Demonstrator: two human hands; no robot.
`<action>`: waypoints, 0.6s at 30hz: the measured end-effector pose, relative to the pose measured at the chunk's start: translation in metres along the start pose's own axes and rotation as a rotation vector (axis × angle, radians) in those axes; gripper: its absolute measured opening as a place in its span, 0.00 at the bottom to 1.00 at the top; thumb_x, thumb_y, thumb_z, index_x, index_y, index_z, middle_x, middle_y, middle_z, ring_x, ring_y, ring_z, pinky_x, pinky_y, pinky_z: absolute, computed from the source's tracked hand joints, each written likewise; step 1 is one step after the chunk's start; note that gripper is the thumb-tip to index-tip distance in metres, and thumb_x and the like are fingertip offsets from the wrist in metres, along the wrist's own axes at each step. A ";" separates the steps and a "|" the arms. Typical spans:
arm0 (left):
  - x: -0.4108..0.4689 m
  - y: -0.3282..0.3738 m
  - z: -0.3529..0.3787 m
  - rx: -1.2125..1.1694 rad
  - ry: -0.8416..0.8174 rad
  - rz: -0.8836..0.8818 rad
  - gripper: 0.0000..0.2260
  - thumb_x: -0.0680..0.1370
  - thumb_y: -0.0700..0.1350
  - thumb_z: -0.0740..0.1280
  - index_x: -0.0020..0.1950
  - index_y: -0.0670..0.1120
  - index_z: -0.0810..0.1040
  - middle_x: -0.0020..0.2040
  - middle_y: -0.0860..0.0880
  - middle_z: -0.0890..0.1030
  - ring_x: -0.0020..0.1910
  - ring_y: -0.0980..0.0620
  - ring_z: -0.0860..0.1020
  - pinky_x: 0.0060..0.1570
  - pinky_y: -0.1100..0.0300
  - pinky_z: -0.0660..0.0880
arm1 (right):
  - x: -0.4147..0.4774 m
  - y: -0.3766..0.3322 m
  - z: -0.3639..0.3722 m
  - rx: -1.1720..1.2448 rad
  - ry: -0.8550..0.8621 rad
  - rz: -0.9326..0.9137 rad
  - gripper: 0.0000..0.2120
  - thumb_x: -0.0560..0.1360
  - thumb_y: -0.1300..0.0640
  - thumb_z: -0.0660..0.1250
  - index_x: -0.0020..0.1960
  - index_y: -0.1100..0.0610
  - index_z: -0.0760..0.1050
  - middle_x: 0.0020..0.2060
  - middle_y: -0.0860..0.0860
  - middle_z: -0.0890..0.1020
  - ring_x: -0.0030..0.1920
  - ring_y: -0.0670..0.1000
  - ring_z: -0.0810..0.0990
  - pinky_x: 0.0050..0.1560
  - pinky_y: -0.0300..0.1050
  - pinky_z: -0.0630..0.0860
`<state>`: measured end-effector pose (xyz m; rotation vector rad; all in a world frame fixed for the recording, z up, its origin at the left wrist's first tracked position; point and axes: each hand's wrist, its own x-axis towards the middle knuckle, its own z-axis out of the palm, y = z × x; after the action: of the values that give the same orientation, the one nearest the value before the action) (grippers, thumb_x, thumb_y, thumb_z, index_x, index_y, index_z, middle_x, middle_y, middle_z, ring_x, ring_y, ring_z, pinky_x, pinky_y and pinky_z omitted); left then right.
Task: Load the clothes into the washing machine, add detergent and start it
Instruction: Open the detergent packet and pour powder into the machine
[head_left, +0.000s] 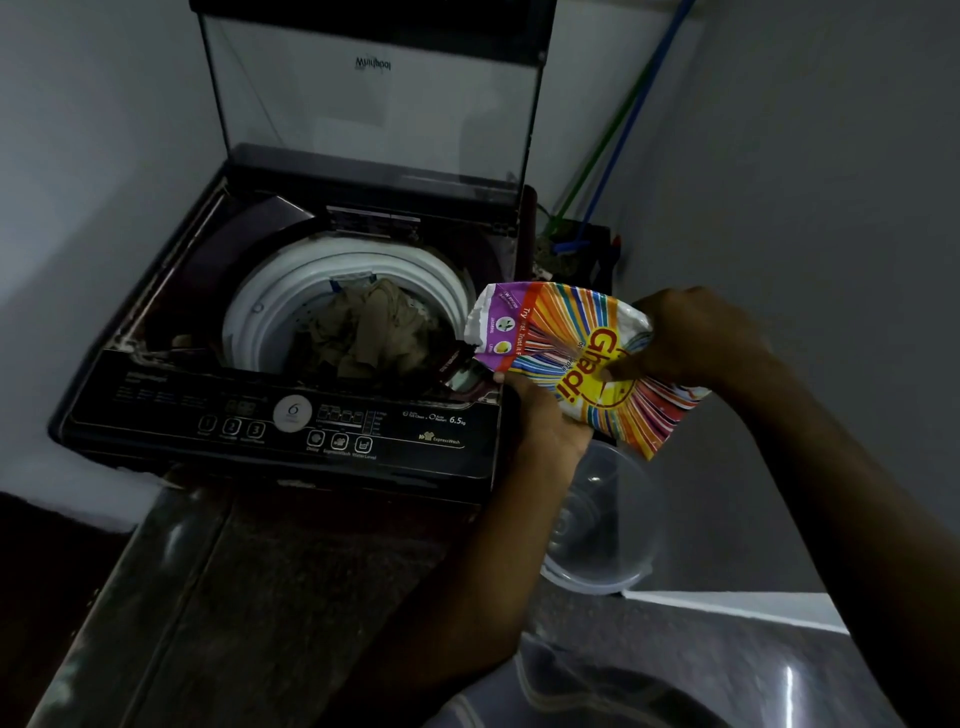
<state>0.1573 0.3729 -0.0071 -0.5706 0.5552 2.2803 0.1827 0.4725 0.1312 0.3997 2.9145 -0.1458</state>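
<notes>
The top-loading washing machine (156, 332) stands with its glass lid (363, 98) raised. Brownish clothes (363, 332) lie in its white drum. A colourful detergent packet (576, 358) is held at the machine's right front corner, its torn end pointing toward the drum. My left hand (545, 421) grips the packet from below. My right hand (696, 338) pinches its upper right side. The dark control panel (280, 421) with its buttons runs along the machine's front edge.
A clear plastic tub (602, 525) stands on the floor under my hands, right of the machine. Green and blue hoses (608, 150) run down the corner wall behind it. A white wall is close on the left, a grey wall on the right.
</notes>
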 end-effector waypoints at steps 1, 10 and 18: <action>0.002 -0.001 -0.001 0.000 0.003 -0.001 0.43 0.73 0.74 0.37 0.75 0.48 0.66 0.72 0.39 0.71 0.69 0.35 0.70 0.58 0.39 0.72 | 0.000 0.000 0.000 -0.002 -0.002 0.000 0.34 0.60 0.34 0.76 0.58 0.55 0.79 0.49 0.56 0.84 0.46 0.56 0.82 0.42 0.44 0.76; 0.014 -0.004 -0.010 0.044 -0.051 0.016 0.36 0.79 0.70 0.42 0.73 0.48 0.69 0.68 0.40 0.76 0.65 0.37 0.75 0.58 0.39 0.76 | -0.001 -0.001 -0.003 -0.008 -0.013 0.006 0.37 0.60 0.35 0.76 0.62 0.56 0.77 0.52 0.57 0.83 0.49 0.57 0.82 0.43 0.45 0.75; 0.022 -0.008 -0.017 0.053 0.002 -0.001 0.36 0.78 0.71 0.45 0.73 0.49 0.69 0.68 0.41 0.76 0.66 0.37 0.74 0.61 0.37 0.73 | -0.002 -0.002 -0.002 -0.019 -0.020 0.003 0.36 0.61 0.36 0.76 0.61 0.56 0.77 0.51 0.57 0.84 0.48 0.57 0.82 0.44 0.47 0.78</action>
<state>0.1530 0.3807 -0.0340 -0.5477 0.6141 2.2568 0.1840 0.4700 0.1339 0.3980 2.8931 -0.1207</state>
